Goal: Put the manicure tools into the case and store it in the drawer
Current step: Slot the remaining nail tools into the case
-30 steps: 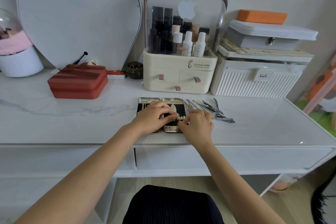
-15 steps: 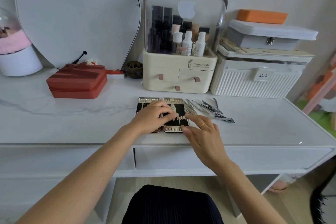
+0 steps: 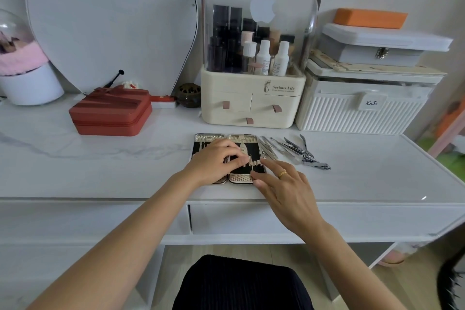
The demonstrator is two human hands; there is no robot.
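Nearest, a closed drawer [image 3: 251,219] is seen in the front of the white bench [image 3: 100,166]. Above it, the right hand [image 3: 286,189] is held over the bench edge with its fingers [image 3: 270,166] straight and slightly spread; the tips reach the lower right corner of the case [image 3: 241,177], and nothing is gripped. The left hand [image 3: 216,162] is laid over the middle of the case, its fingers curled down onto the strap row on the right half; whether a tool is pinched there cannot be told.

The case lies open and flat near the bench front, its two halves side by side, each with its long axis running away from the person. Just right of it, the loose tools [image 3: 294,152] are heaped on the bench, mostly lying aslant, their long axes running from far left to near right.

Farther back, a red box [image 3: 110,113] is set at the left and a cream organiser [image 3: 251,106] behind the case.
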